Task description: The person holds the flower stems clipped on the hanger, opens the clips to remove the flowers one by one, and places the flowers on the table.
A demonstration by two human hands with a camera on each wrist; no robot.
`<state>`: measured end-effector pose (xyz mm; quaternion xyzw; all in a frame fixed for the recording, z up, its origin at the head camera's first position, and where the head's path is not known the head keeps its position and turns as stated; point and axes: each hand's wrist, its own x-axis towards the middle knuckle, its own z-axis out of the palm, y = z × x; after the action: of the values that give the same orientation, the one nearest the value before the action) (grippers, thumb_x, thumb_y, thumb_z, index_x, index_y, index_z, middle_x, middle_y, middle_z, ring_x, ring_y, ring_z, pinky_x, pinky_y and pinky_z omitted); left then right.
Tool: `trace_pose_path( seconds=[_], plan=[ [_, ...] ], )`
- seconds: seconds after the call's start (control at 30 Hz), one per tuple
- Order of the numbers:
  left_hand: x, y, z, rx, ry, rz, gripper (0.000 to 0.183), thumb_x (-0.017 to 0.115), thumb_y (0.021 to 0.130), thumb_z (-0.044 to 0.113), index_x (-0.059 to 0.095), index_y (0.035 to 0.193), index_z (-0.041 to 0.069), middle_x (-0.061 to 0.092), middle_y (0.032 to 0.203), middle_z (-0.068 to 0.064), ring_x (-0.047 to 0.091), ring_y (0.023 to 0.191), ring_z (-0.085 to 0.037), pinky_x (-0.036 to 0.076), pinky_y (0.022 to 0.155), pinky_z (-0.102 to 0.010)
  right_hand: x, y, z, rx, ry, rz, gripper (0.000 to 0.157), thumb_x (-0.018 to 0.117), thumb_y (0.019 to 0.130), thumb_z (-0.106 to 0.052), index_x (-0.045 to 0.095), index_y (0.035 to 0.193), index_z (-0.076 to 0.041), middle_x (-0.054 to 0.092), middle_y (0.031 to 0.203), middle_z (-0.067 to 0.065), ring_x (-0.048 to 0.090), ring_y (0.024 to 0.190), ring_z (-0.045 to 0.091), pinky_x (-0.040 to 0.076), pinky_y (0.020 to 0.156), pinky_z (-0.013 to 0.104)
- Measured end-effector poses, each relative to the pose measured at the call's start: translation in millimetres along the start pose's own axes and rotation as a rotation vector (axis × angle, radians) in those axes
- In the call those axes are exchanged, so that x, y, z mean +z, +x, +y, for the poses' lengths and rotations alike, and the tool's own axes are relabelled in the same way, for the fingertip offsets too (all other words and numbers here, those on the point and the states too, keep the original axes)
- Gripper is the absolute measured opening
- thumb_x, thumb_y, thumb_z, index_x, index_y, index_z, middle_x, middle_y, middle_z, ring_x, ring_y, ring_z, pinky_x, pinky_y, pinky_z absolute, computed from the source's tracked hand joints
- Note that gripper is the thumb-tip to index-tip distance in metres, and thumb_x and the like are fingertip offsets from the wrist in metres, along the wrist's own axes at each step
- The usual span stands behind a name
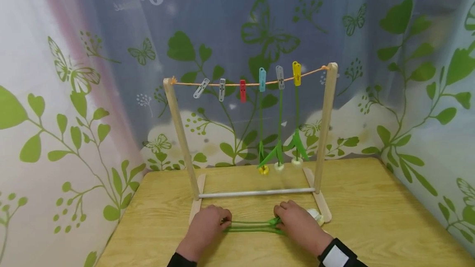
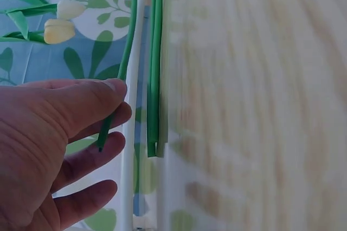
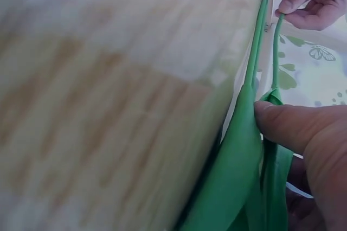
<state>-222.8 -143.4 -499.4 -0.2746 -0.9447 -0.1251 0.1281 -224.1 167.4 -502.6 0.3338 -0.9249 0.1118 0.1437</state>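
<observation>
My left hand (image 1: 208,226) pinches the stem end of an artificial tulip (image 2: 128,46) between thumb and index finger; the other fingers are spread apart. Around the leafy part of that tulip (image 3: 277,171), my right hand (image 1: 301,225) closes with thumb and fingers. The stem runs level between both hands, slightly above the table. Other green tulip stems (image 2: 154,68) lie beside it on the tabletop. Whitish flower heads (image 1: 314,215) show past the right hand, partly hidden by it. Which head belongs to the held stem cannot be told.
A wooden rack (image 1: 328,122) with an orange string (image 1: 231,85) stands behind the hands. A yellow tulip (image 1: 264,170) and two white tulips (image 1: 279,167) hang upside down from clothespins (image 1: 262,79). Left of them, a red clothespin (image 1: 243,90) and two grey ones (image 1: 222,90) hold nothing.
</observation>
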Motion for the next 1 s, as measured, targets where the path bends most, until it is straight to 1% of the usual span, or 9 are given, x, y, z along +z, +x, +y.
trace_pose_path(
  seconds=[0.1, 0.23, 0.37, 0.43, 0.53, 0.67, 0.73, 0.87, 1.0],
  plan=[
    [1.1, 1.2, -0.2, -0.004, -0.007, 0.006, 0.007, 0.083, 0.089, 0.025, 0.077, 0.088, 0.028, 0.071, 0.081, 0.016, 0.062, 0.074, -0.008, 0.053, 0.06, -0.024, -0.1, 1.5, 0.6, 0.019, 0.001, -0.004, 0.026, 0.089, 0.082, -0.021, 0.065, 0.093, -0.02, 0.062, 0.089, -0.008, 0.058, 0.081, 0.012, 0.056, 0.066, 0.027],
    [3.9, 2.7, 0.3, -0.015, -0.023, 0.008, 0.008, 0.083, 0.089, 0.026, 0.076, 0.086, 0.029, 0.07, 0.08, 0.019, 0.064, 0.074, -0.006, 0.059, 0.069, -0.029, -0.4, 2.6, 0.6, 0.063, 0.037, -0.029, 0.025, 0.089, 0.081, -0.019, 0.066, 0.091, -0.019, 0.063, 0.088, -0.008, 0.059, 0.079, 0.012, 0.056, 0.064, 0.028],
    [8.0, 0.1, 1.6, -0.042, -0.043, -0.017, 0.012, 0.081, 0.09, 0.027, 0.074, 0.082, 0.031, 0.068, 0.079, 0.021, 0.062, 0.073, -0.005, 0.056, 0.064, -0.028, 1.4, 0.6, -1.0, 0.111, 0.114, -0.075, 0.025, 0.089, 0.081, -0.017, 0.065, 0.088, -0.018, 0.061, 0.085, -0.008, 0.059, 0.076, 0.012, 0.054, 0.061, 0.027],
    [9.2, -1.9, 1.6, -0.047, -0.042, -0.022, 0.014, 0.082, 0.09, 0.027, 0.073, 0.08, 0.031, 0.068, 0.079, 0.021, 0.061, 0.072, -0.005, 0.052, 0.058, -0.025, 3.1, 0.1, -2.0, 0.133, 0.137, -0.083, 0.025, 0.089, 0.081, -0.017, 0.064, 0.087, -0.018, 0.06, 0.084, -0.009, 0.06, 0.076, 0.012, 0.054, 0.062, 0.027],
    [9.1, -6.1, 0.9, -0.057, -0.06, -0.039, 0.015, 0.082, 0.089, 0.026, 0.072, 0.079, 0.031, 0.067, 0.077, 0.022, 0.06, 0.069, -0.004, 0.05, 0.055, -0.024, 4.8, -0.2, -5.3, 0.153, 0.162, -0.087, 0.026, 0.089, 0.081, -0.017, 0.064, 0.087, -0.018, 0.059, 0.083, -0.01, 0.06, 0.076, 0.011, 0.053, 0.061, 0.026],
    [8.7, -13.1, 0.7, -0.078, -0.102, -0.07, 0.017, 0.082, 0.089, 0.025, 0.072, 0.078, 0.031, 0.064, 0.075, 0.024, 0.055, 0.067, 0.0, 0.048, 0.055, -0.023, 4.8, -1.8, -11.4, 0.157, 0.191, -0.107, 0.024, 0.088, 0.082, -0.016, 0.065, 0.088, -0.017, 0.059, 0.084, -0.009, 0.06, 0.076, 0.012, 0.054, 0.061, 0.026],
    [8.8, -14.7, 0.4, -0.078, -0.106, -0.069, 0.017, 0.082, 0.089, 0.024, 0.072, 0.078, 0.031, 0.064, 0.074, 0.024, 0.055, 0.067, 0.0, 0.048, 0.055, -0.023, 3.4, -1.8, -13.3, 0.162, 0.199, -0.117, 0.024, 0.088, 0.082, -0.016, 0.065, 0.089, -0.017, 0.059, 0.084, -0.009, 0.06, 0.077, 0.012, 0.054, 0.062, 0.026],
    [9.2, -12.1, 0.2, -0.06, -0.095, -0.044, 0.015, 0.082, 0.09, 0.024, 0.073, 0.079, 0.031, 0.066, 0.076, 0.023, 0.059, 0.068, -0.001, 0.051, 0.056, -0.024, -1.6, -0.2, -11.8, 0.173, 0.205, -0.116, 0.023, 0.088, 0.083, -0.017, 0.066, 0.09, -0.016, 0.059, 0.085, -0.008, 0.06, 0.078, 0.012, 0.054, 0.063, 0.027],
    [9.8, -6.2, 0.4, -0.058, -0.09, -0.047, 0.013, 0.082, 0.089, 0.025, 0.073, 0.082, 0.03, 0.066, 0.077, 0.022, 0.06, 0.069, -0.002, 0.052, 0.057, -0.024, -8.5, 0.4, -6.5, 0.18, 0.203, -0.106, 0.024, 0.088, 0.083, -0.02, 0.068, 0.094, -0.015, 0.06, 0.087, -0.006, 0.06, 0.079, 0.014, 0.055, 0.063, 0.029]
  ],
)
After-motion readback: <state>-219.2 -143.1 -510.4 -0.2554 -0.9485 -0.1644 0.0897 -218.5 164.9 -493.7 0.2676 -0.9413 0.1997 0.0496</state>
